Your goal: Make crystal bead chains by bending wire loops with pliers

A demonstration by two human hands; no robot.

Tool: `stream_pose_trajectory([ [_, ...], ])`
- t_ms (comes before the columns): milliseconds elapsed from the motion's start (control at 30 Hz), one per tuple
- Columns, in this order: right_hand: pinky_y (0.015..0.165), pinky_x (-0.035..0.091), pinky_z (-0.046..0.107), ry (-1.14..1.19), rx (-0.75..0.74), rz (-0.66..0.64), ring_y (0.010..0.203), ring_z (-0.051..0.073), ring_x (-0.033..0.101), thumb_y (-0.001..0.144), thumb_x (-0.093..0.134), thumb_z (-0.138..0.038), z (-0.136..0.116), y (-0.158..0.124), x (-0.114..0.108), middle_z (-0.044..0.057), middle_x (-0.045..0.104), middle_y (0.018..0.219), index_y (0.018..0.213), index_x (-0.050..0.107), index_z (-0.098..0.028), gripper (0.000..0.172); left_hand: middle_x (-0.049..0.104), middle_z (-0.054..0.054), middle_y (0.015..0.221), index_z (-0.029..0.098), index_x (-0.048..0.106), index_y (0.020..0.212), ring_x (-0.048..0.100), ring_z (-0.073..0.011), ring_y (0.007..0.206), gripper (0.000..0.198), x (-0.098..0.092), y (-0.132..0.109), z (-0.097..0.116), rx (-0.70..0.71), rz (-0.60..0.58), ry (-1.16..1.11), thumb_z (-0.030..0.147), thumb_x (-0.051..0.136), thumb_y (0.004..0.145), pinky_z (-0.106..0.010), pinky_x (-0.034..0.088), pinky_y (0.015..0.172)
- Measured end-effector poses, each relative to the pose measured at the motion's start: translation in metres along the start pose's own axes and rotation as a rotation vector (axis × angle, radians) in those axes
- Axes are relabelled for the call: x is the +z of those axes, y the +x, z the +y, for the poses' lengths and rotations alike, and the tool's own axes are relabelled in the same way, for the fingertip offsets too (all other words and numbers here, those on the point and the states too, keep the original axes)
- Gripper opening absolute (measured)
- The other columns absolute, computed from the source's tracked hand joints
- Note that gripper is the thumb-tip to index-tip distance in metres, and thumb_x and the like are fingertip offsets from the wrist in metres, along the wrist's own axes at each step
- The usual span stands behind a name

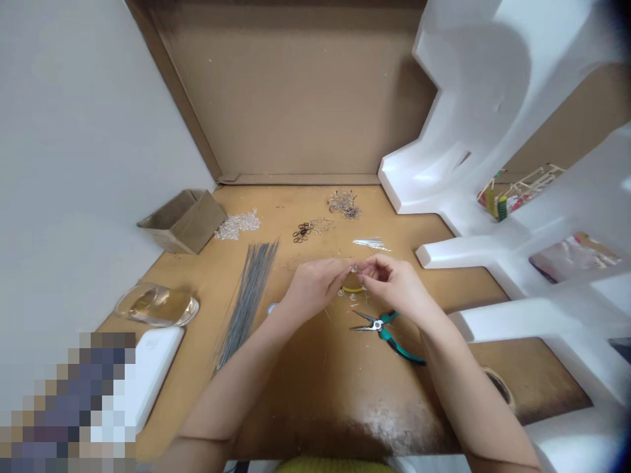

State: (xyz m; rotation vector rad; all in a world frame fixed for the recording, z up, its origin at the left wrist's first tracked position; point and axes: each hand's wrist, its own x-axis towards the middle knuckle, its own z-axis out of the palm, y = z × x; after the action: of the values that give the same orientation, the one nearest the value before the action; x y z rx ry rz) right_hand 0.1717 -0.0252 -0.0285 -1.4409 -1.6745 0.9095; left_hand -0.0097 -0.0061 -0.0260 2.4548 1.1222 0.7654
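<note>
Sitting between left hand (pixel 315 286) and right hand (pixel 392 279) is a clear bead (pixel 353 269).

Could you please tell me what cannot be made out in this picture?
Head view:
Small clear piece: too small, partly covered by left hand and right hand; their exact grip is unclear.
Yellow band: full outline unclear behind the hands.
Blue round thing: partly covered by the left forearm.
Tan ring: partly hidden by the right forearm.
Lower-left corner: blurred into coarse blocks.
</note>
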Motion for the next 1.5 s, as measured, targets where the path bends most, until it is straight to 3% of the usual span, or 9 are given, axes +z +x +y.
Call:
stream_pose_trajectory([
  [200,0.054,0.042,0.025,0.012,0.026,-0.016,0.059,0.012,0.051,0.073,0.061,-0.031,-0.004,-0.001,-0.003,0.001,0.062,0.067,0.087,0.068,-0.017,0.021,0.065,-0.003,0.077,0.016,0.063,0.092,0.057,-0.0121,0.068,0.033,0.000,-0.001,-0.002,0.040,0.033,-0.023,0.030,0.033,0.095,-0.021,0.038,0.061],
  [467,0.053,0.041,0.025,0.097,0.035,-0.068,0.054,0.012,0.050,0.076,0.059,-0.036,-0.003,-0.002,-0.003,-0.001,0.058,0.061,0.085,0.067,-0.017,0.022,0.058,0.001,0.070,0.017,0.060,0.093,0.057,-0.0099,0.065,0.028,0.005,-0.003,-0.002,-0.049,0.148,-0.441,0.032,0.036,0.095,-0.022,0.045,0.065],
  [700,0.050,0.037,0.022,0.083,-0.009,-0.066,0.054,0.010,0.046,0.077,0.058,-0.032,-0.007,-0.004,-0.003,-0.002,0.056,0.063,0.083,0.066,-0.018,0.018,0.055,-0.008,0.107,0.015,0.058,0.091,0.056,-0.0072,0.065,0.025,0.007,0.000,0.001,-0.042,0.168,-0.749,0.034,0.042,0.092,-0.023,0.050,0.062],
  [867,0.051,0.040,0.023,0.092,0.005,-0.083,0.056,0.011,0.049,0.077,0.058,-0.034,-0.007,-0.006,-0.002,-0.001,0.059,0.065,0.084,0.066,-0.017,0.019,0.052,-0.002,0.084,0.015,0.055,0.086,0.053,-0.0071,0.060,0.024,0.007,0.001,0.004,-0.126,0.166,-0.814,0.035,0.043,0.092,-0.021,0.046,0.055],
  [1100,0.052,0.040,0.024,0.066,0.011,-0.073,0.055,0.011,0.049,0.076,0.060,-0.036,-0.009,-0.006,0.000,0.000,0.061,0.064,0.085,0.067,-0.017,0.022,0.049,0.001,0.073,0.016,0.054,0.085,0.050,-0.0067,0.054,0.025,0.009,0.001,0.000,-0.145,0.150,-0.819,0.037,0.043,0.092,-0.021,0.043,0.054],
  [1233,0.059,0.046,0.027,0.034,-0.014,-0.031,0.063,0.014,0.056,0.076,0.062,-0.043,-0.013,-0.009,-0.009,0.003,0.066,0.078,0.097,0.066,-0.018,0.033,0.048,0.003,0.070,0.016,0.055,0.083,0.048,-0.0056,0.050,0.025,0.007,0.001,-0.002,-0.188,0.165,-0.818,0.038,0.045,0.091,-0.020,0.040,0.051],
  [1367,0.069,0.049,0.032,-0.204,-0.004,0.024,0.076,0.018,0.062,0.081,0.055,-0.045,0.010,-0.025,-0.020,0.007,0.068,0.095,0.106,0.064,-0.021,0.036,0.048,0.004,0.064,0.016,0.055,0.083,0.048,-0.0060,0.049,0.025,0.005,0.002,-0.006,-0.249,0.156,-0.898,0.040,0.048,0.088,-0.019,0.039,0.049],
  [1433,0.079,0.049,0.037,-0.456,0.011,-0.044,0.089,0.022,0.062,0.081,0.054,-0.042,0.032,-0.041,-0.021,0.010,0.067,0.104,0.107,0.064,-0.021,0.035,0.048,0.004,0.061,0.016,0.055,0.083,0.048,-0.0058,0.048,0.025,0.004,0.003,-0.008,-0.273,0.149,-0.946,0.040,0.049,0.087,-0.018,0.039,0.047],
  [1500,0.093,0.042,0.043,-0.670,-0.047,-0.156,0.113,0.029,0.053,0.076,0.058,-0.037,0.054,-0.059,-0.018,0.013,0.060,0.122,0.119,0.059,-0.019,0.046,0.047,0.005,0.059,0.016,0.055,0.083,0.047,-0.0055,0.047,0.024,0.004,0.004,-0.009,-0.290,0.146,-0.981,0.040,0.050,0.086,-0.018,0.039,0.046],
])
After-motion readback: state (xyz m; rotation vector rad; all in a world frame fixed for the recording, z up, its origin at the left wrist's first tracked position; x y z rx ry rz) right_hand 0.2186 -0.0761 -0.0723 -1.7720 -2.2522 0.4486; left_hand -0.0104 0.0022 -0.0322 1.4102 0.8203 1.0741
